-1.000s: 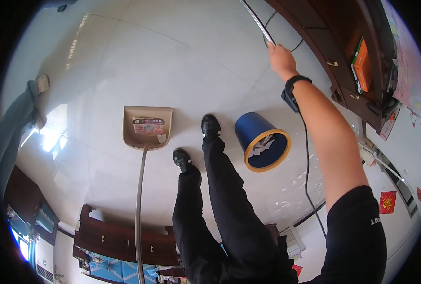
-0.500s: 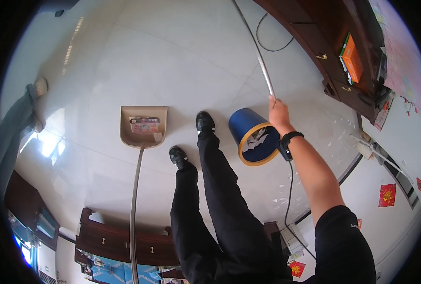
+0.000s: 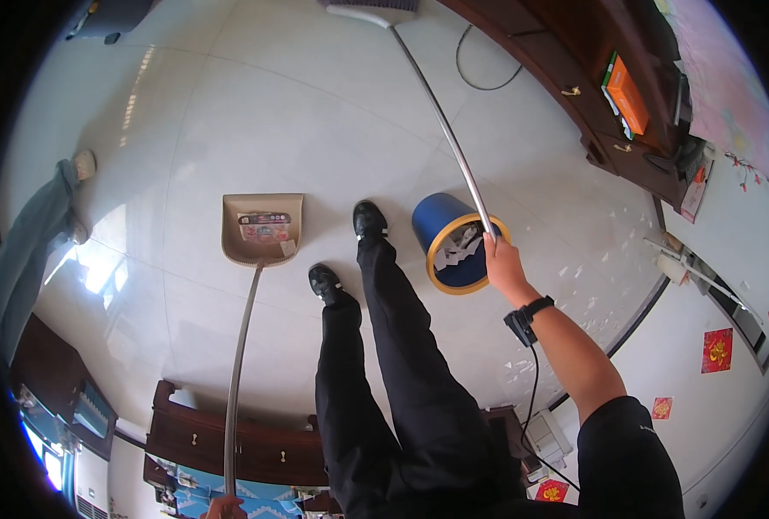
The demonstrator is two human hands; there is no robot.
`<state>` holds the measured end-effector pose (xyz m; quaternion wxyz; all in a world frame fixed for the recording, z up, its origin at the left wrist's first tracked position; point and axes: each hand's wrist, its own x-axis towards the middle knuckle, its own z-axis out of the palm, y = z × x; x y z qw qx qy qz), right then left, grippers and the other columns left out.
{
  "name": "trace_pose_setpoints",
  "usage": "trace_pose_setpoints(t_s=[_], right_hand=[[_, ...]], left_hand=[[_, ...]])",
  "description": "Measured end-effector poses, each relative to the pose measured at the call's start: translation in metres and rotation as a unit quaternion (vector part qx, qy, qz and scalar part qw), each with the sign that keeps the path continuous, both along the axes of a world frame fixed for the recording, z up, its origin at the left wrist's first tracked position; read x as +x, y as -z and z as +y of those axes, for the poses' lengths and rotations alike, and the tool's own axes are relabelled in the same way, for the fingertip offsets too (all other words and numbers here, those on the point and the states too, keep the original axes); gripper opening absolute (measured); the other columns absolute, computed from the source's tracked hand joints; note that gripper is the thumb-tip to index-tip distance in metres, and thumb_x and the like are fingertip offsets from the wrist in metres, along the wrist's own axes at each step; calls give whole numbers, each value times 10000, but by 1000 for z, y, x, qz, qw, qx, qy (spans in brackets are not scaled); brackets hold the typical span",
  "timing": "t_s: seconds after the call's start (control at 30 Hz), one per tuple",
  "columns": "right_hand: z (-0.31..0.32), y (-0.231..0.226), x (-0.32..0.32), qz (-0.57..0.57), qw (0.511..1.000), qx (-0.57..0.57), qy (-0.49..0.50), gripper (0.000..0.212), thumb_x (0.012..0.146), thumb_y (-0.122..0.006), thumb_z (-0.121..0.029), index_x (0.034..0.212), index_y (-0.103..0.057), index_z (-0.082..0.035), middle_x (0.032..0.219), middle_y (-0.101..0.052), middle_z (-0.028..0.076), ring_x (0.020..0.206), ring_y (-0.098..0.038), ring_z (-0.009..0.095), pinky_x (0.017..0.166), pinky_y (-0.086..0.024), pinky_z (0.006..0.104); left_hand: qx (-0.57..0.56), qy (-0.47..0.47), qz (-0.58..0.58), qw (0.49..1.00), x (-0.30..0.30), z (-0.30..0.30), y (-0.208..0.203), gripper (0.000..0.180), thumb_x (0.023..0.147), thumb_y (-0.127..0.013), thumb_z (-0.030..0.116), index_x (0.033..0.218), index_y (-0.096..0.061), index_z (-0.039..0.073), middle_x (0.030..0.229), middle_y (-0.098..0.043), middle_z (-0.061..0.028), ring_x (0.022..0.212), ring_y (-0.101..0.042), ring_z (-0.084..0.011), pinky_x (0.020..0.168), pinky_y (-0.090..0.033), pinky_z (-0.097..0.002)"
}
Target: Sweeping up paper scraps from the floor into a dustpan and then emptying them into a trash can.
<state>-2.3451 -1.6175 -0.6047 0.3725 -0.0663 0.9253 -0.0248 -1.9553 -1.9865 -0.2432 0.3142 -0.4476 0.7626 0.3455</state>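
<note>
The dustpan is beige, the bin blue-and-gold.

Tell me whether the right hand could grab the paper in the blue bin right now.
Probably not as it stands: the right hand is wrapped around the broom handle. The paper looks close, though, and the blue bin has no lid on.

A beige dustpan with a long metal handle lies flat on the floor, litter inside it. The silver-shafted broom slants up leftward, its pale head and purplish-grey bristles cut by the upper edge.
</note>
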Motion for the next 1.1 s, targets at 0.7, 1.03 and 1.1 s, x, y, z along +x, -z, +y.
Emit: trace_pose_setpoints(t_s=[0.7,1.03,1.1], right_hand=[[201,-246,106,-61,935,115,331,545,984,-417,-431,612,-470,-36,466,-426,36,413,-453,167,426,-373,343],[136,-116,-5,-120,655,-69,743,498,950,-387,-584,685,-350,-165,528,-223,-68,386,-200,62,342,-140,226],[121,-97,-33,-150,662,-82,730,494,958,-373,-576,695,-349,-158,552,-230,-67,403,-209,58,347,-150,218]], left_hand=[[-13,-135,31,990,-5,8,-6,87,881,-583,86,907,-644,30,686,-562,6,544,-443,-59,483,-343,-198],[7,-223,-8,975,-25,21,2,117,889,-601,135,895,-653,31,649,-526,15,525,-429,-53,459,-304,-205],[-2,-214,-5,977,-18,25,0,122,890,-601,141,894,-651,29,651,-525,16,523,-429,-55,459,-304,-207]])
